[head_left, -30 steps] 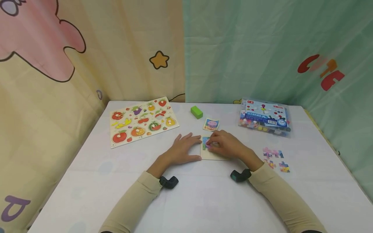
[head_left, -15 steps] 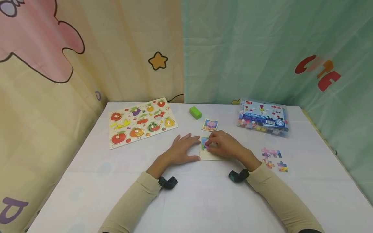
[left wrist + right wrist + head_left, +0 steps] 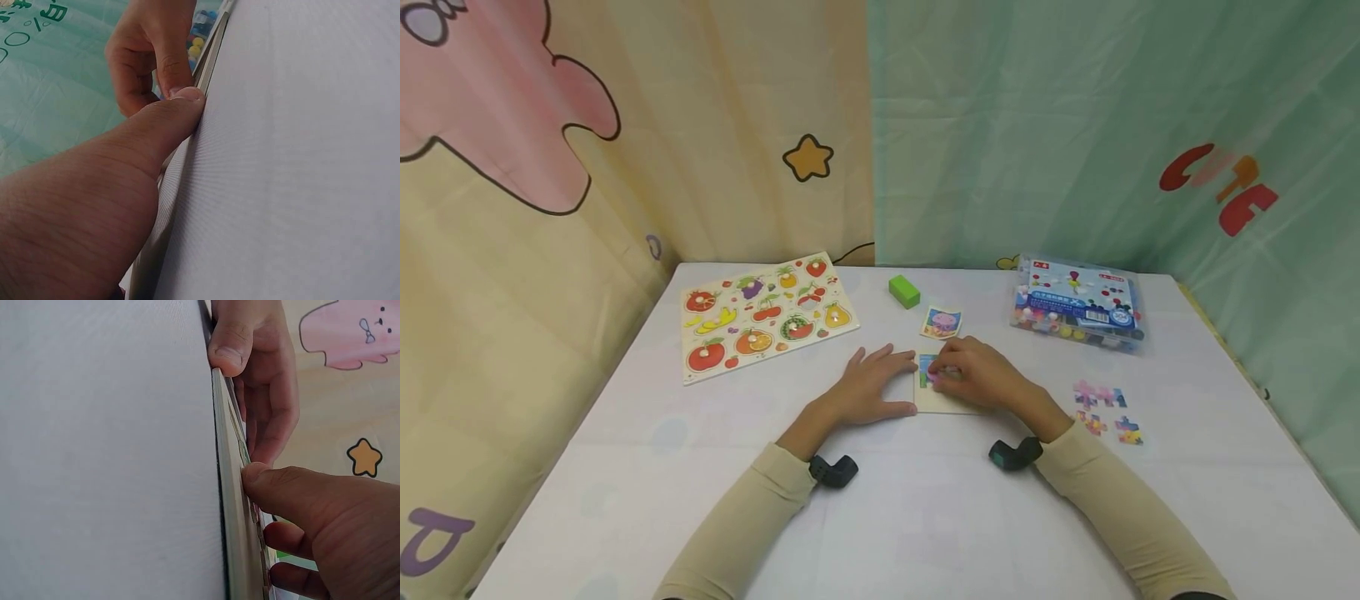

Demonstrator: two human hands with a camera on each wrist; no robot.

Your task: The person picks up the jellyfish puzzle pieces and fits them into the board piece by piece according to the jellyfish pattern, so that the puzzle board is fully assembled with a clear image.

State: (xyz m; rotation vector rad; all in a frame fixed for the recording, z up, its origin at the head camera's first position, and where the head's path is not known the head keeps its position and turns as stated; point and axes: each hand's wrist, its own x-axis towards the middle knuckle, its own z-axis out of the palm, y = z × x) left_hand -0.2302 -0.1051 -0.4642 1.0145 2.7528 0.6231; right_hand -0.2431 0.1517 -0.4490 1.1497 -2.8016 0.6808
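Observation:
A small pale puzzle board (image 3: 942,404) lies flat at the middle of the table. My left hand (image 3: 868,386) is spread at its left edge, thumb at the near corner and forefinger at the far one. Over the board, my right hand (image 3: 983,375) has curled fingers, and thumb and fingertips pinch a puzzle piece that they mostly hide. Blue-green fitted pieces (image 3: 923,363) show left of those fingertips. In the right wrist view, the right thumb (image 3: 257,478) touches the layer of pieces above the board edge (image 3: 232,512). Loose puzzle pieces (image 3: 1127,430) lie to the right.
Beyond the board lies a small octopus picture card (image 3: 942,322), with a green block (image 3: 904,292) behind it. A fruit peg board (image 3: 767,312) is at the back left. A clear box of colourful parts (image 3: 1077,304) stands at the back right.
The hands and the board keep nearly the same places. The head view has shifted slightly; the right fingers stay at the same spot on the board.

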